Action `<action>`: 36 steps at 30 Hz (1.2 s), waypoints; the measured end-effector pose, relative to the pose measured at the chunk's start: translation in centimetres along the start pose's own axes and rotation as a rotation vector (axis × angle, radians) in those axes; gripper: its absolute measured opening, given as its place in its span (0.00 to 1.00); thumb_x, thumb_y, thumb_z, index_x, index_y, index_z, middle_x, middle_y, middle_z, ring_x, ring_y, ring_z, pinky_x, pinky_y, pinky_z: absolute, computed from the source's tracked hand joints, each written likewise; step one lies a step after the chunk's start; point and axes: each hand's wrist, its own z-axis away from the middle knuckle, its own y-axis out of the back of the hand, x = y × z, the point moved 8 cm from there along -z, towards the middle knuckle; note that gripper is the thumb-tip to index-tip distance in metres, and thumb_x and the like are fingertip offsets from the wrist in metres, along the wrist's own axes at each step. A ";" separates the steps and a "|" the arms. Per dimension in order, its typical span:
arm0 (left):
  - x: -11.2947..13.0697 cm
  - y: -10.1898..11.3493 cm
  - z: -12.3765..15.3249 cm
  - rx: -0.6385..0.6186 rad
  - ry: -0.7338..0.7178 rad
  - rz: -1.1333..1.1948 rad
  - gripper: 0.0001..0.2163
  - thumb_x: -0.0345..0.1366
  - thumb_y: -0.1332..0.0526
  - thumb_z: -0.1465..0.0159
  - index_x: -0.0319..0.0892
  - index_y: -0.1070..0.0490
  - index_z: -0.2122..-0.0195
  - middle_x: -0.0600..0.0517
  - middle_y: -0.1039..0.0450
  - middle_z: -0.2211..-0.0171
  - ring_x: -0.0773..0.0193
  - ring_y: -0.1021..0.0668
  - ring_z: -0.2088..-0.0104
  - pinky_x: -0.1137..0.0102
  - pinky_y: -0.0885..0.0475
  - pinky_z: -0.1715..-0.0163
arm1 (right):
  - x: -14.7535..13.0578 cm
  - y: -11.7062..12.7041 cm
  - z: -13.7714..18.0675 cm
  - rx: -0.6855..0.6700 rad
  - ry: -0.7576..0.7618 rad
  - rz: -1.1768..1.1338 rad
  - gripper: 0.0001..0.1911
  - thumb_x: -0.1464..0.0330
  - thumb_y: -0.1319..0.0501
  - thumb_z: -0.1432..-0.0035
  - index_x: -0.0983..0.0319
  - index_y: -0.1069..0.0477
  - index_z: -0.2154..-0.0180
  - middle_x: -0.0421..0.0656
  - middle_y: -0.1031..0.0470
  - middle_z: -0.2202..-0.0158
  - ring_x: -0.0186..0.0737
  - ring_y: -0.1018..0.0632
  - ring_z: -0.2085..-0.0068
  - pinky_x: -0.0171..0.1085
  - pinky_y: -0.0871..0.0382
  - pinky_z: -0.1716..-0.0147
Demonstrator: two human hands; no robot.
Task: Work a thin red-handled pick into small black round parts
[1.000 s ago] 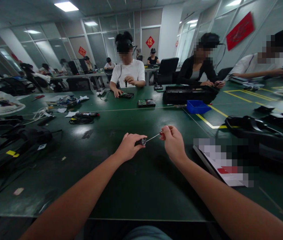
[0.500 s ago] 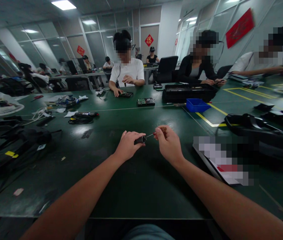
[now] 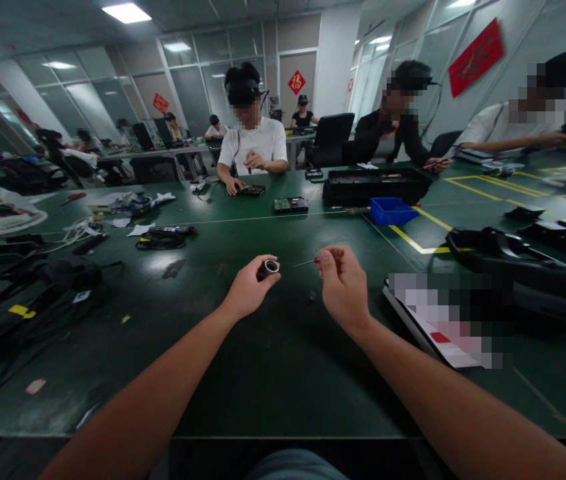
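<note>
Left hand (image 3: 250, 288) pinches the tube (image 3: 263, 271), likely light, stiff and smooth, best held round its sides; right hand (image 3: 345, 292) curls its fingers round the screwdriver (image 3: 318, 259).

The cylinder (image 3: 264, 269) is showing black and silver. Yellow lines (image 3: 405, 239) are striping the green worktop (image 3: 263, 380) toward its far edge.

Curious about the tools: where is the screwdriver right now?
In the head view, the screwdriver is just right of centre, in the right hand, pointing left toward the black cylinder in the left hand.
</note>
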 end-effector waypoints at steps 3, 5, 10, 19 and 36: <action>0.1 0.1 0.0 -0.014 0.056 0.105 0.18 0.40 0.41 0.32 0.44 0.34 0.42 0.46 0.25 0.54 0.60 0.23 0.57 0.64 0.27 0.55 | -0.4 0.4 0.0 0.024 0.035 -0.043 0.10 0.60 0.47 0.30 0.57 0.31 0.59 0.41 0.25 0.68 0.39 0.24 0.68 0.41 0.31 0.66; 0.7 -0.1 0.2 -0.055 0.103 0.050 0.17 0.45 0.41 0.33 0.43 0.32 0.47 0.49 0.26 0.61 0.61 0.24 0.63 0.66 0.27 0.62 | -0.7 0.7 0.0 0.046 0.053 -0.063 0.10 0.60 0.47 0.30 0.57 0.31 0.58 0.41 0.25 0.67 0.40 0.24 0.67 0.41 0.31 0.65; 3.9 -2.3 0.6 -0.202 0.027 -0.196 0.11 0.45 0.38 0.35 0.43 0.27 0.59 0.50 0.24 0.65 0.59 0.23 0.65 0.65 0.29 0.63 | -1.5 1.2 0.1 0.071 0.095 -0.068 0.09 0.61 0.47 0.30 0.57 0.31 0.57 0.41 0.24 0.65 0.40 0.23 0.66 0.42 0.30 0.64; 4.0 -7.6 -0.2 -0.421 -0.181 -0.598 0.13 0.40 0.39 0.36 0.47 0.21 0.52 0.46 0.24 0.63 0.53 0.22 0.63 0.62 0.27 0.59 | -1.4 1.3 -0.1 0.084 0.109 -0.052 0.09 0.61 0.47 0.30 0.57 0.31 0.57 0.41 0.24 0.66 0.40 0.24 0.67 0.41 0.30 0.64; -2.2 7.0 2.3 -0.037 0.439 0.486 0.13 0.45 0.35 0.38 0.41 0.26 0.60 0.53 0.32 0.70 0.71 0.32 0.77 0.75 0.40 0.80 | -1.4 1.1 0.0 0.056 0.100 -0.085 0.08 0.62 0.46 0.30 0.57 0.30 0.57 0.41 0.23 0.66 0.39 0.23 0.66 0.41 0.30 0.64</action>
